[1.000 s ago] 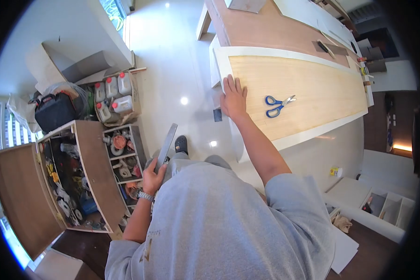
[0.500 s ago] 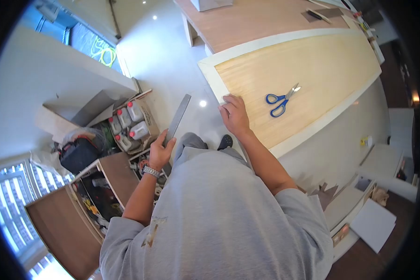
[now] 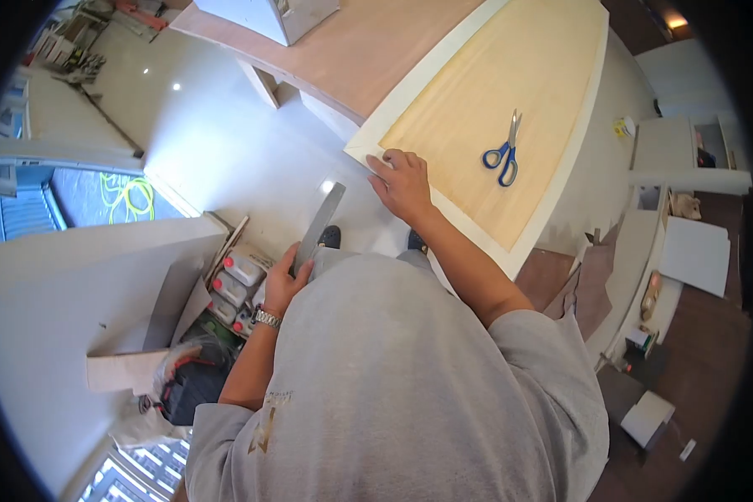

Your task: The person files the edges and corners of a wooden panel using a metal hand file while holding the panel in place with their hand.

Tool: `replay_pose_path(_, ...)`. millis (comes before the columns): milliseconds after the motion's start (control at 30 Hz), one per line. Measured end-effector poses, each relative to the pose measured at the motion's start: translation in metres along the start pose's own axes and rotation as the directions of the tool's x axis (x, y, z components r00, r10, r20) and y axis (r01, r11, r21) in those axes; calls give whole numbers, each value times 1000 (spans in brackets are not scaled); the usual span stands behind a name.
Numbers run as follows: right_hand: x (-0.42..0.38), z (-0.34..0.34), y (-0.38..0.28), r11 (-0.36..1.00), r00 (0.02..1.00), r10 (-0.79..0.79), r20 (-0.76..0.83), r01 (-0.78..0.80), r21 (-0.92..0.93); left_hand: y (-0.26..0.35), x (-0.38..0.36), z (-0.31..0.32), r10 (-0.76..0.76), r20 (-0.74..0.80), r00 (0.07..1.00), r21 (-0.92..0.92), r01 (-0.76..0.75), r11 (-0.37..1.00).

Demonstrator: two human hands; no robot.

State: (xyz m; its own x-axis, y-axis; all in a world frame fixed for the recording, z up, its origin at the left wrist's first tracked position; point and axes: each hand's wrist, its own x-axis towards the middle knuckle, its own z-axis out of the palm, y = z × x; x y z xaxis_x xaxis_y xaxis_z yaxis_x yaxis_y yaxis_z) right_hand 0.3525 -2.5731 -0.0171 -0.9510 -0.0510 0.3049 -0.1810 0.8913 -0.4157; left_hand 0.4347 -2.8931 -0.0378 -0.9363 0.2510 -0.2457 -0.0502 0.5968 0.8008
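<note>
My right hand (image 3: 403, 184) has slid to the veneered panel (image 3: 494, 125) corner, pressing flat; my left hand (image 3: 286, 280) still grips the file (image 3: 320, 224).

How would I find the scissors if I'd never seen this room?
Look for the long pale wooden panel with a white border, lying on the workbench. The scissors lie flat on its wood, apart from the right hand pressing the panel's corner. Their bright blue handles are the only blue thing on the panel.
</note>
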Motion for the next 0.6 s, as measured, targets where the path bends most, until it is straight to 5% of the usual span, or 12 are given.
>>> replay_pose_path(133,-2,17,-8,996,994,-4,-113,-6,-87,-3,28,-43,34,169,985,73,-47,996)
replay_pose_path(367,-44,0,-10,984,945,129,-299,-160,-81,16,87,-43,271,285,919,-58,-265,962)
replay_pose_path(600,-118,-47,46,759,739,498,-453,-624,-185,38,122,-27,285,418,863,104,-357,928)
